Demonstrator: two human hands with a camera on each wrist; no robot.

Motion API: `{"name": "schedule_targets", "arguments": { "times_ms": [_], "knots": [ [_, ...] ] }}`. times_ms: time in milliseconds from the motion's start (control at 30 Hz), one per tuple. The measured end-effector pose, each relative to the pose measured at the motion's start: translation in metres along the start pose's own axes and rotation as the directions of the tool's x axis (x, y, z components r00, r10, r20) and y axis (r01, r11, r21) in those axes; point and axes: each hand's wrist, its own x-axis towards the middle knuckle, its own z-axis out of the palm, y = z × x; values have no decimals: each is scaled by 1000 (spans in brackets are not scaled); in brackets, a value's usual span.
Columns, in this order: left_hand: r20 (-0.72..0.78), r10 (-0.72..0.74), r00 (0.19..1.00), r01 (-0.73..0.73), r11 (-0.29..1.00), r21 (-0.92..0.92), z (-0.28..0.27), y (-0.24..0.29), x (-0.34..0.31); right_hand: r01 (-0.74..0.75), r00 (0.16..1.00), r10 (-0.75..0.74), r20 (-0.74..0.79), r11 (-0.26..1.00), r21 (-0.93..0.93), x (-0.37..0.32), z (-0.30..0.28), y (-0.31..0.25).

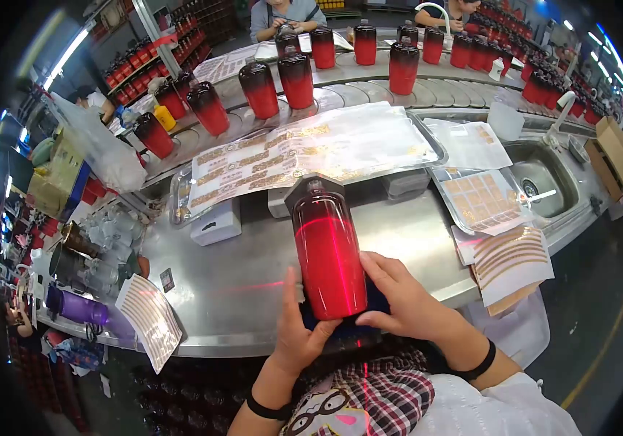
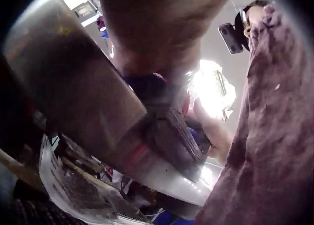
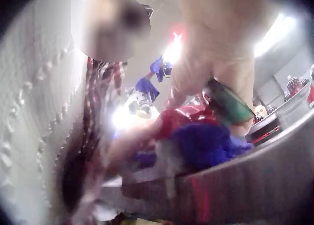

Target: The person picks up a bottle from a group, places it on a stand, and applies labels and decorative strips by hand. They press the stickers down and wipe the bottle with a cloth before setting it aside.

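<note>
A glossy red bottle (image 1: 328, 254) with a dark shoulder and neck lies tilted before me in the head view, its base toward me. A bright red light line runs down its length. My left hand (image 1: 298, 330) holds it at the lower left, thumb by the base and index finger extended along the side. From the right, my right hand (image 1: 410, 301) grips its lower side, fingertips on the glass and thumb near the base. Blue cloth (image 1: 378, 309) shows beneath the bottle, and a dark angular piece (image 1: 314, 186) is behind its neck.
Gold decal sheets (image 1: 275, 163) cover a metal tray beyond the bottle. More decals (image 1: 511, 254) lie at right, near a sink (image 1: 540, 182). Several red-and-black bottles (image 1: 258, 91) stand on the curved conveyor (image 1: 340, 94). A purple bottle (image 1: 82, 309) lies at left. People sit opposite.
</note>
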Motion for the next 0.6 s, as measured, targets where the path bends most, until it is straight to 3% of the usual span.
{"name": "schedule_targets", "arguments": {
  "times_ms": [100, 200, 233, 333, 367, 467, 533, 567, 600],
  "knots": [
    [51, -71, 996, 71, 997, -2, -6, -2, -3, 59, 994, -70, -85, 990, -126, 2, 10, -4],
    [93, -104, 990, 98, 993, 66, -7, 3, -5, 215, 954, -246, -172, 960, -177, 3, 13, -10],
    [100, -117, 988, 108, 990, 94, -8, 5, -7, 189, 957, -220, -190, 968, -165, 3, 9, -14],
    [-100, -50, 994, 23, 966, -259, -10, 14, -3, 111, 965, -140, -220, 984, -138, 3, 0, -21],
    [-170, -133, 976, 57, 918, -391, -12, 23, 0, 81, 973, -107, -203, 987, -136, -3, 8, -14],
    [58, -138, 989, 117, 464, -878, -35, 63, 18, 33, 985, -57, -165, 989, -144, -12, 26, -3],
    [141, 71, 988, 137, 53, -989, -39, 89, 30, 73, 975, -108, -196, 982, -176, -9, 28, -3],
    [194, 103, 976, 203, -89, -975, -41, 108, 34, 103, 968, -144, -206, 975, -199, -7, 30, -5],
    [227, 158, 961, 257, -205, -945, -40, 123, 39, 58, 977, -78, -198, 993, -103, -7, 33, -5]
  ]
}}
